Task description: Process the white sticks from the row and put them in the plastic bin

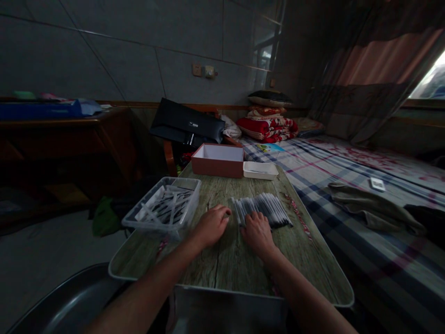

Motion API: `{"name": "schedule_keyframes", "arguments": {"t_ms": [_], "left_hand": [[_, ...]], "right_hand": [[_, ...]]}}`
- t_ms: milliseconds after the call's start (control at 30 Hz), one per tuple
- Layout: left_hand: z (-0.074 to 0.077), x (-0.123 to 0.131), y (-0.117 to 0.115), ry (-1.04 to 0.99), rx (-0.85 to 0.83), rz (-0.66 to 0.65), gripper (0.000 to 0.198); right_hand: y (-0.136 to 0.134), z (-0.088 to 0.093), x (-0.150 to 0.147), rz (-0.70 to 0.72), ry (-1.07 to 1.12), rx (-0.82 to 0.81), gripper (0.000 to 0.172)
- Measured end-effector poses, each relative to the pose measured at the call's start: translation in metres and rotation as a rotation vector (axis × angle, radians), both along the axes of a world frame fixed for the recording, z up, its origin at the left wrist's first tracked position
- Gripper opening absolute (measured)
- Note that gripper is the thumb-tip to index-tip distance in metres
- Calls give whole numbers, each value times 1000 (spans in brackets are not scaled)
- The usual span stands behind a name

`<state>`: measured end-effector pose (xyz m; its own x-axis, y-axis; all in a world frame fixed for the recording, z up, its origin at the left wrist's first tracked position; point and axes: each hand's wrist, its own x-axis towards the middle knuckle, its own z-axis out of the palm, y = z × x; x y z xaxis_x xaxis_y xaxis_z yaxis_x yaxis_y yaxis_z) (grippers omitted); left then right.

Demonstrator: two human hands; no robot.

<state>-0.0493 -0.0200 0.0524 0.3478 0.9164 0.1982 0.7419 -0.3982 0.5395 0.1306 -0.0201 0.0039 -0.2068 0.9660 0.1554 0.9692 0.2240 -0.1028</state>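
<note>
Sticks (pixel 273 208) lay rowed on the bench (pixel 222 264); the right hand (pixel 257 229) rested bent fingers (pixel 255 216) on them. The left hand (pixel 212 226) curled near the tub (pixel 192 208). Whether either gripped anything, I couldn't tell.

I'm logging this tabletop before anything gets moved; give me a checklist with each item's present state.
1. Slim sticks lined up side by side: ok.
2. Right hand at the row's near edge: ok; whether it grips any, cannot tell.
3. Left hand free of sticks: cannot tell, curled between the row and the clear bin.
4. Clear bin open on top: ok.
5. Brown box open on top: ok.
6. White tray contents identifiable: cannot tell.
</note>
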Motion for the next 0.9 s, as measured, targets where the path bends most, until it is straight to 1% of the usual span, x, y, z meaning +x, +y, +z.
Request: {"name": "schedule_keyframes", "arguments": {"t_ms": [67,133,267,333,500,567,667,767,900], "left_hand": [[-17,7,8,3,-63,13,26],[-29,12,12,3,-105,3,27],[-43,18,11,9,-119,-41,33],[-47,20,10,5,-116,-37,34],[-52,18,11,-51,-154,35,31],[-52,16,12,-67,-178,37,31],[-53,14,12,-104,-199,45,34],[-55,13,10,-160,-187,56,35],[-57,13,8,-227,-188,76,36]], "right_hand": [[1,-1,0,-16,-1,-1,19],[1,-2,1,-28,-1,-10,19],[2,-1,2,-56,14,-18,18],[3,0,3,-75,22,-12,19],[4,2,3,-109,25,22,20],[2,3,1,-88,25,47,21],[0,4,-4,17,25,69,23],[0,4,-8,127,15,46,24],[3,2,-8,210,-37,-5,25]]}}
